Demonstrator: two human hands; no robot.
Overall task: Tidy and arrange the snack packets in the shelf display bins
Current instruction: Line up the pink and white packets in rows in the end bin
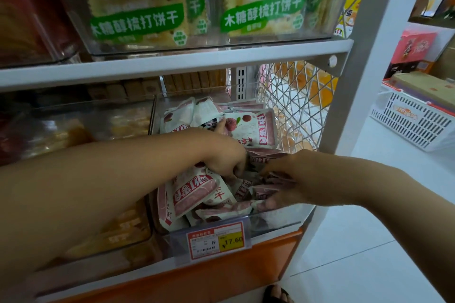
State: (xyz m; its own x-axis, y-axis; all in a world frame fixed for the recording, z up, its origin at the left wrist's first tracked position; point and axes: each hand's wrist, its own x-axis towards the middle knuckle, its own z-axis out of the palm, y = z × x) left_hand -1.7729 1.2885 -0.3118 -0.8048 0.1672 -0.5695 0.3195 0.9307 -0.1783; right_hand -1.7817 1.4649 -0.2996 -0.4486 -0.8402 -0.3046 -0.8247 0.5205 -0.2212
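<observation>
1. The snack packets (194,189), pink and white with red labels, lie in a loose heap inside the clear bin (278,222) at the right end of the lower shelf level. Some lie flat, and others lean against one another at the back.
2. The left hand (227,156) reaches in from the left over the middle of the heap. Its fingers are curled downward, with the tips buried among the packets. Whether they grip one cannot be told.
3. The right hand (283,181) enters from the right at the front of the bin. Its thumb and curled fingers are clamped on a few of the packets near the front wall.
4. The two hands are just beside each other, nearly touching.
5. A red and yellow price tag (215,241) is fixed to the bin's front.
6. Cracker packs (138,0) with green bands stand in clear bins on the shelf (172,66) above.
7. A white basket (416,123) sits on the floor to the right, well apart from the unit.
</observation>
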